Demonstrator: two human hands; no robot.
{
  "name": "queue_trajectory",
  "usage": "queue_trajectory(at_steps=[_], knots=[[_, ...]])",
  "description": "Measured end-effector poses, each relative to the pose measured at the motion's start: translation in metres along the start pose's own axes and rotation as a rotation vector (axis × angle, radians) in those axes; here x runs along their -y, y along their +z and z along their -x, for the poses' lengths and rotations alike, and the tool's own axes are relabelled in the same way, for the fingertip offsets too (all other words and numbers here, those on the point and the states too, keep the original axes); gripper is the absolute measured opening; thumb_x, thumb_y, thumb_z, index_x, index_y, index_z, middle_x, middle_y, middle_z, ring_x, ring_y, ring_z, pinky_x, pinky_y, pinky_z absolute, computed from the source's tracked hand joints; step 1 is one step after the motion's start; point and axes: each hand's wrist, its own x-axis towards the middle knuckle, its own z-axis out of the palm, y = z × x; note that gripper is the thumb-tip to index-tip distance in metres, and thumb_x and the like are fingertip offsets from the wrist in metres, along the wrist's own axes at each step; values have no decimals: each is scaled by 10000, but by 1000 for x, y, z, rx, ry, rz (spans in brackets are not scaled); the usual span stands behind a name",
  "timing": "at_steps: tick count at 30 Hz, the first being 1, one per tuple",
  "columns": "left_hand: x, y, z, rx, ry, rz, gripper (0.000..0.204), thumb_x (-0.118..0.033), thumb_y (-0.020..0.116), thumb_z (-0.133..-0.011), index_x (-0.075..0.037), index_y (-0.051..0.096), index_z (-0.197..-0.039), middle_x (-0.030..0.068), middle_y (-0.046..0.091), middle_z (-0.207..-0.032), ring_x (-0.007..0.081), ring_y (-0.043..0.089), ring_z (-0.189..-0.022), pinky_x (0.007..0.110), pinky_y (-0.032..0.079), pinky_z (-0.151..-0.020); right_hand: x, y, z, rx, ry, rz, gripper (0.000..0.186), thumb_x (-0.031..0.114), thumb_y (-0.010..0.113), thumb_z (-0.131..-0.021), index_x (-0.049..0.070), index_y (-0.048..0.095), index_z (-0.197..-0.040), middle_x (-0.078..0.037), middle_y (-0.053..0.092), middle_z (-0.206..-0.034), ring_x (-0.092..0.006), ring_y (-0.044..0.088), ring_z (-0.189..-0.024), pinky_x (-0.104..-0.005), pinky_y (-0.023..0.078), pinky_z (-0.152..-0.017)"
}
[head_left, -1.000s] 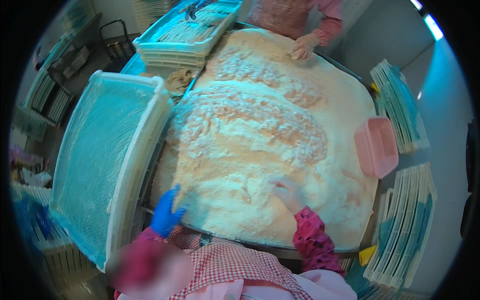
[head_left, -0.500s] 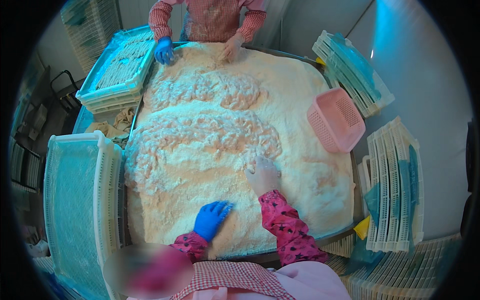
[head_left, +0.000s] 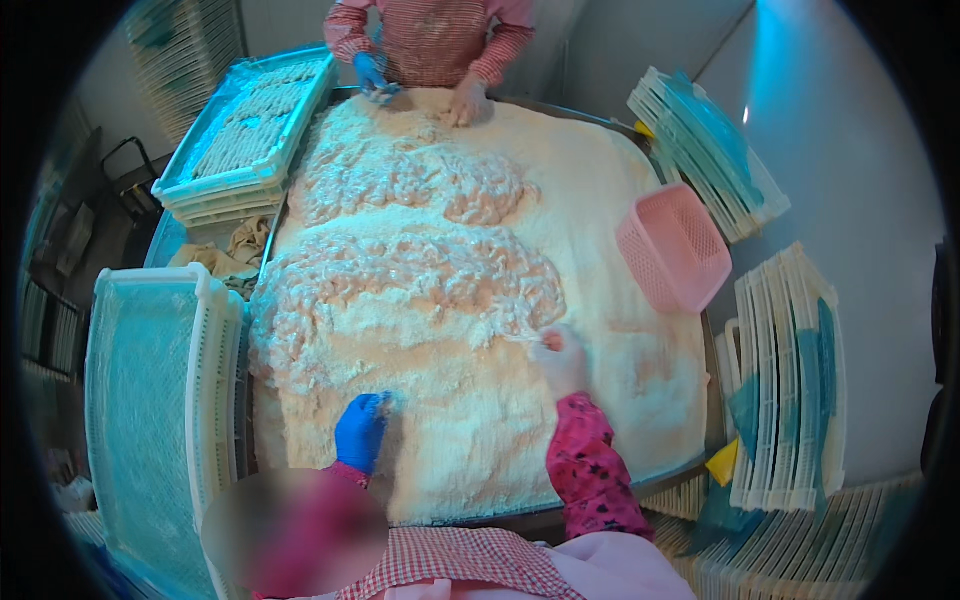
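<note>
A smooth, pale wall closes off the right of the room, and before it stands a broad table blanketed in fine, cream-coloured powder. Mesh-bottomed plastic trays are stacked beside its left edge, and a co-worker stands at the far edge. On the powder, the nearer heap of glistening, stringy strips stretches from the left edge past the middle. A rigid pink basket with pierced walls sits by the right edge.

Toward the near edge, the blue-gloved left hand has its fingers bunched; I can't tell whether they hold anything. The right hand, in a translucent glove, pinches a thin, limp strip at the heap's right end. To me the step looks like teasing strips loose; next seems to call for a gentle pull, lest it tangle.
</note>
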Motion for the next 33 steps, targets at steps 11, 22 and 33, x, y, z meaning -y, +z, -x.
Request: queue_trajectory(at_steps=[11, 22, 33], knots=[[-17, -33, -16, 106, 191, 18, 461, -151, 678, -705, -68, 542, -1138, 127, 557, -1102, 312, 527, -1027, 387, 419, -880, 3, -19, 75, 563, -454, 299, 520, 223, 720, -654, 78, 565, -1129, -103, 562, -1135, -283, 517, -1065, -373, 382, -934], [-30, 7, -13, 410, 246, -82, 474, -274, 620, -770, -106, 502, -1197, 98, 532, -1174, 298, 528, -1016, 392, 436, -845, -24, -9, 95, 242, -328, 270, 346, 144, 664, -694, 76, 596, -1026, -106, 599, -1011, -290, 533, -1006, -389, 399, -883], [-21, 9, -4, 278, 326, -196, 286, -138, 573, -762, -156, 590, -1048, 55, 593, -1030, 283, 563, -877, 384, 454, -759, -69, 2, 91, 391, -415, 507, 430, 171, 681, -666, 112, 572, -1078, -72, 534, -1122, -256, 474, -1060, -413, 361, -908]])
